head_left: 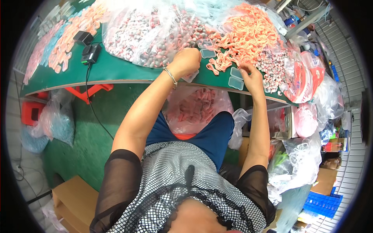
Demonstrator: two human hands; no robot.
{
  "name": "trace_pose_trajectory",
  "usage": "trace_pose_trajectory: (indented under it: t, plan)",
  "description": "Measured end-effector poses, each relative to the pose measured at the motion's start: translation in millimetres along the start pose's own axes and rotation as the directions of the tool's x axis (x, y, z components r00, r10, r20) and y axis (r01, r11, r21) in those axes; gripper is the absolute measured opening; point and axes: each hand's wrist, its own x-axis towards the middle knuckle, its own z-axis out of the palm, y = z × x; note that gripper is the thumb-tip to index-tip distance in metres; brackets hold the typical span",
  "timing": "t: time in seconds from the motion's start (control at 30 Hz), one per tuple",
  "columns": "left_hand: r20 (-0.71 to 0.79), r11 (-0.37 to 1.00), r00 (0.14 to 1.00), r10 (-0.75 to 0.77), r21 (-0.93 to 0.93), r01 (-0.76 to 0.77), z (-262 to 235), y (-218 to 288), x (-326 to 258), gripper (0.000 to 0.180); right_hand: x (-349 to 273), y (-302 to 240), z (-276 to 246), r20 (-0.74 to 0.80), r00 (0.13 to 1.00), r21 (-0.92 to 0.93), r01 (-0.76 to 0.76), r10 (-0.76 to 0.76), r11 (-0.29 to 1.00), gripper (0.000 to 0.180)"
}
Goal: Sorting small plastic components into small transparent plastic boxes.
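My left hand (187, 62), with a bracelet at the wrist, is closed in a fist over the table's front edge. Just below it shows a small clear plastic box (190, 76); whether the fingers grip it is hidden. My right hand (252, 77) has its thumb and fingertips drawn together beside an opened clear plastic case (236, 83). What they pinch, if anything, is too small to make out. Beyond that hand spreads a heap of orange elastic cords (252, 35). Another opened clear case (208, 53) lies between my hands, near loose orange loops (221, 63).
A big clear bag of pink and grey beads (143, 39) covers the middle of the green table (128, 72). More beads (274, 68) and a red-and-white bag (305, 77) sit at right. Left are black adapters (90, 53) with a cable. A bag of pink pieces (194, 106) hangs below.
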Motion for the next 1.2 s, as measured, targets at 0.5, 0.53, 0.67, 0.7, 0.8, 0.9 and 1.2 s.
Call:
trace_pose_trajectory:
  t: [0.5,0.53,0.67,0.7,0.8,0.9,1.2]
  plan:
    - [0.034,0.989,0.993,0.111,-0.102,-0.107,-5.6,-1.9,3.9,0.017,-26.5,-4.3,-29.7,0.249,0.908,-0.359,0.411,-0.338,0.838,0.014]
    - [0.025,0.991,0.992,0.121,-0.068,-0.119,-5.4,-0.9,3.3,0.014,-30.2,-8.1,-31.3,0.229,0.898,-0.377,0.438,-0.376,0.816,0.012]
    - [-0.033,0.984,0.984,0.176,-0.025,-0.177,-4.1,1.0,2.5,0.013,-48.8,-14.0,-27.2,0.126,0.915,-0.451,0.396,-0.383,0.800,0.013]
    - [-0.024,0.991,0.992,0.124,-0.047,-0.125,-5.9,1.3,1.2,0.013,-50.7,-12.8,-21.5,0.091,0.922,-0.435,0.376,-0.376,0.818,0.014]
    - [-0.070,0.992,0.995,0.070,-0.102,-0.077,-4.4,12.7,-5.9,0.014,-56.6,-24.0,-6.2,0.023,0.952,-0.404,0.288,-0.305,0.868,0.015]
    - [-0.287,0.938,0.951,0.118,-0.281,-0.201,2.8,28.7,-11.8,0.013,-56.9,-33.6,5.2,-0.023,0.958,-0.486,0.240,-0.286,0.841,0.020]
    - [-0.353,0.861,0.930,0.105,-0.436,-0.263,52.3,82.4,-30.1,0.012,-28.8,-3.9,-24.9,-0.232,0.944,-0.634,0.036,-0.234,0.773,0.014]
